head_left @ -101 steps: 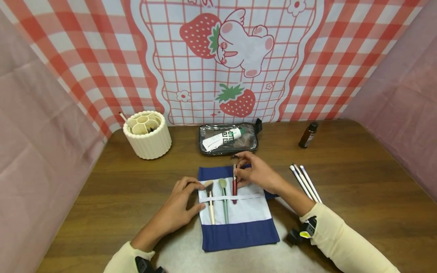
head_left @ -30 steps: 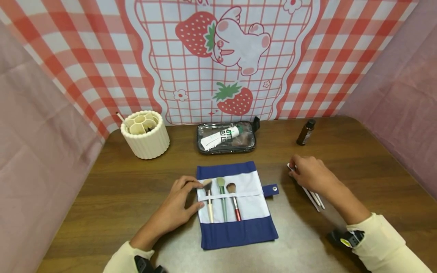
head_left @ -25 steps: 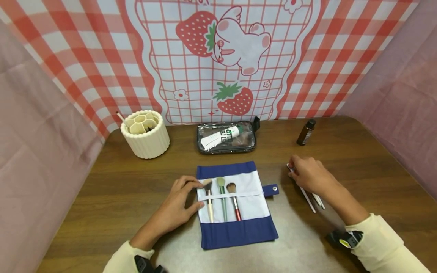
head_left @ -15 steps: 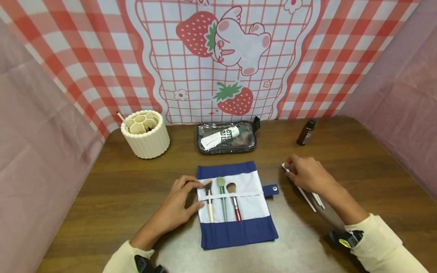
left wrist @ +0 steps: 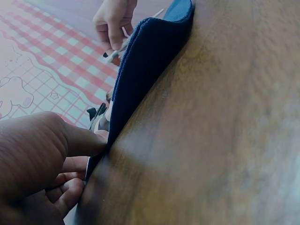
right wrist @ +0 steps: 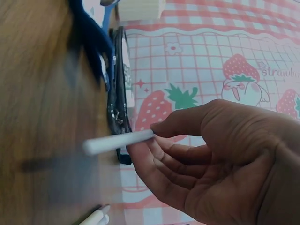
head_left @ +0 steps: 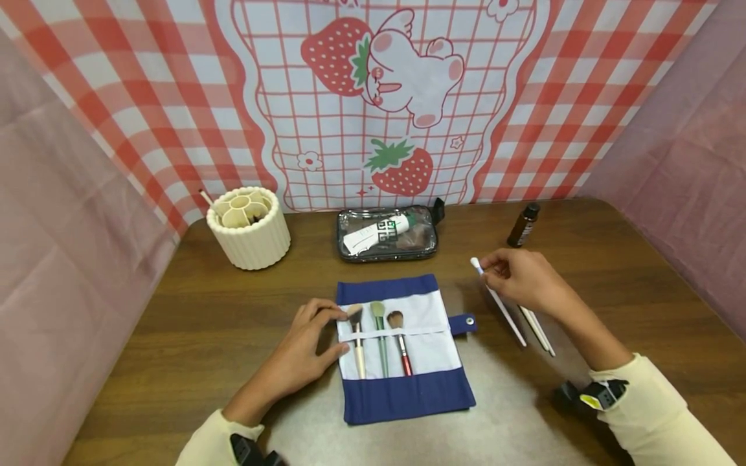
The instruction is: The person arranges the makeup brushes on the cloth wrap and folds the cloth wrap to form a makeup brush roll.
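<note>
In the head view, my right hand point(head_left: 524, 278) pinches a slim white makeup brush point(head_left: 504, 310) between thumb and fingers near its white-tipped end. The right wrist view shows the handle's pale end point(right wrist: 112, 142) jutting from the fingertips. My left hand point(head_left: 303, 346) rests its spread thumb and index finger along the left edge of a navy-and-white brush roll point(head_left: 410, 398). Tucked under the roll's white elastic are a cream-handled angled brush point(head_left: 360, 362), a green brush point(head_left: 383, 356) and a red-handled fluffy brush point(head_left: 405, 362).
More slim brushes point(head_left: 538, 331) lie beneath the right wrist. Behind the roll sits a clear pouch point(head_left: 416, 241) holding a white tube. A cream ribbed holder point(head_left: 256, 246) stands back left; a dark bottle point(head_left: 522, 226) stands back right. A snap tab point(head_left: 462, 323) juts from the roll.
The red-handled brush was slid into the roll's elastic and released. The right hand moved to the loose brushes, drew one apart from the others and raised it slightly. The left hand stayed put.
</note>
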Demonstrator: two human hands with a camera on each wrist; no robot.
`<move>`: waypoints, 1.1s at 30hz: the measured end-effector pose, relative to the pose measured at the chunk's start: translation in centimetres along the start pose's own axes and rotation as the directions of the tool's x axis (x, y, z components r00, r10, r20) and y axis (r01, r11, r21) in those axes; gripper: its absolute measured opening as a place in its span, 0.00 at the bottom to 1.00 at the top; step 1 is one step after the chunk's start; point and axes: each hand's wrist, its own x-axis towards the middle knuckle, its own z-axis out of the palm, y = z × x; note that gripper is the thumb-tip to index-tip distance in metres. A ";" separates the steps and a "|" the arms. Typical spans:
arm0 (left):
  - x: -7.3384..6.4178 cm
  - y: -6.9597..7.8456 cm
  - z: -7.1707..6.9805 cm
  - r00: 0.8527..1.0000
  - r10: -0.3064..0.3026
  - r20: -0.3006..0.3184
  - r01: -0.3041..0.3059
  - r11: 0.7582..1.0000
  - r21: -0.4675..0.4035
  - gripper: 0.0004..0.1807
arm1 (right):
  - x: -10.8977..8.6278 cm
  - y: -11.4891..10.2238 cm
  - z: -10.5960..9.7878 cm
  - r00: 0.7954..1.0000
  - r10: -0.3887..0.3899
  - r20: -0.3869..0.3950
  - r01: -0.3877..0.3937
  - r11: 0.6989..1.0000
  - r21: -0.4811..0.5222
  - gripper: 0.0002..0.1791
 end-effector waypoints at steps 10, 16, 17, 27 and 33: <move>0.0 -0.1 0.0 1.000 -0.001 0.005 0.001 1.000 -0.001 0.25 | 0.7 -0.7 -0.8 0.995 0.037 0.091 -0.069 0.925 0.374 0.18; 0.0 -0.1 -0.1 1.000 -0.005 0.006 0.005 1.000 -0.002 0.25 | 1.9 -0.8 -0.6 0.991 0.060 0.123 -0.119 0.824 0.554 0.19; 0.0 -0.1 -0.1 1.000 -0.003 0.005 0.003 1.000 -0.001 0.25 | 2.1 -0.8 -0.5 0.991 0.063 0.121 -0.121 0.812 0.571 0.18; 0.0 -0.3 0.0 1.000 0.010 0.003 -0.010 1.000 -0.001 0.25 | 4.2 -1.5 0.9 0.997 0.031 0.068 -0.071 0.702 0.708 0.18; 0.0 -0.2 0.0 1.000 -0.002 0.009 0.002 1.000 0.002 0.24 | 5.2 -2.2 1.9 0.998 0.012 0.062 -0.053 0.680 0.731 0.16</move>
